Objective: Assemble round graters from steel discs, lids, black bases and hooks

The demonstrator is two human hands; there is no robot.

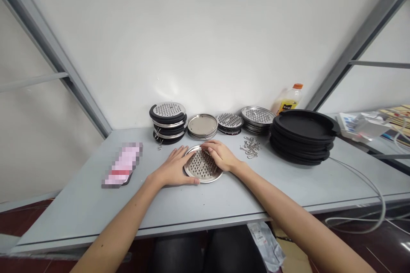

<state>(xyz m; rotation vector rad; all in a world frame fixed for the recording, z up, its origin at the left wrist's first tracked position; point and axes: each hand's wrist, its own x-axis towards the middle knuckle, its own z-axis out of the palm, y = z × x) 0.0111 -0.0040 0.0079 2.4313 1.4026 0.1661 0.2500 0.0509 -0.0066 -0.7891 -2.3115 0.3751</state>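
Note:
A round metal grater disc (202, 166) with raised, perforated teeth and a shiny rim lies on the table in front of me. My left hand (175, 169) grips its left side, thumb along the near rim and fingers spread toward the far left edge. Over the upper right part of the disc bends my right hand (221, 155), closed on the far rim; its palm side is hidden. Behind the disc stands a stack of plain metal discs (202, 125). Beside that are more grater discs (229, 120) and a pile of small metal clips (251, 147).
Black round trays (303, 136) are stacked at the right, near rimmed grater discs (258, 116) and a bottle with an orange cap (292, 98). Assembled black-and-metal graters (168, 120) stand back left. A blurred pink phone-like object (123, 165) lies left. A pale cable (382, 204) hangs over the right edge.

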